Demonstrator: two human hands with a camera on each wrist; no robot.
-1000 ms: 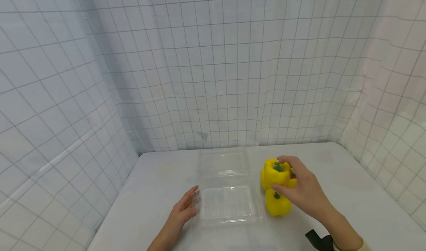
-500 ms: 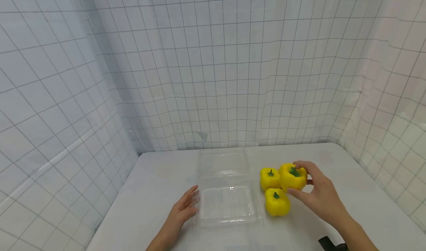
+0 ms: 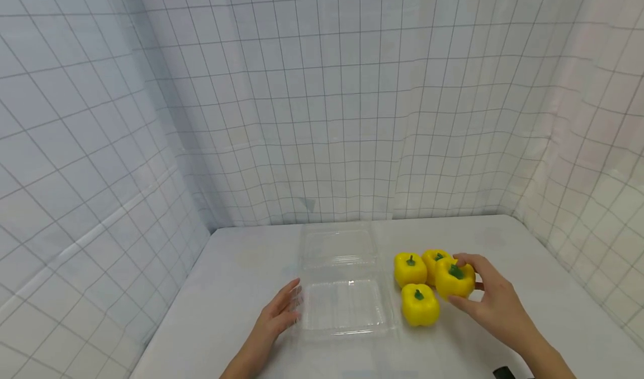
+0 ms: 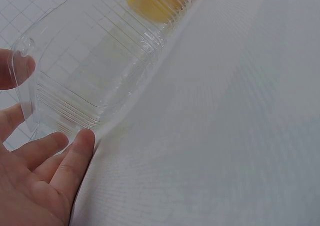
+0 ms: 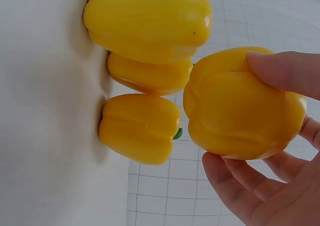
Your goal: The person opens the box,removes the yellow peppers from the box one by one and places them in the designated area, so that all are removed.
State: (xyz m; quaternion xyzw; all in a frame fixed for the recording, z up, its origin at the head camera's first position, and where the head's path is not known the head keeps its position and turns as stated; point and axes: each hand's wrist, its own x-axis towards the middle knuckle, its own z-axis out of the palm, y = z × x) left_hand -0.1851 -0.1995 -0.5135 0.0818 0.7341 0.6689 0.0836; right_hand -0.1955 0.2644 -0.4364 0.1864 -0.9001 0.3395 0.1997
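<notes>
In the head view my right hand (image 3: 495, 306) holds a yellow bell pepper (image 3: 451, 283) with a green stem, thumb on one side and fingers on the other. The right wrist view shows this held bell pepper (image 5: 245, 110) close up, raised beside the others. Three more yellow bell peppers stand together on the table, among them the front one (image 3: 420, 309) and the left one (image 3: 408, 274). My left hand (image 3: 269, 326) rests with relaxed fingers at the left edge of a clear plastic clamshell container (image 3: 347, 332). Its fingertips (image 4: 82, 141) touch the container's outer side.
The container's lid (image 3: 337, 247) lies folded back behind its base. Everything rests on a white table (image 3: 236, 267). White sheets with a grid pattern (image 3: 322, 116) hang at the back and sides. A black object (image 3: 503, 373) shows at the bottom edge near my right forearm.
My right hand has moved right and toward me with the bell pepper, bringing the three other peppers into sight. The left hand and container have stayed put.
</notes>
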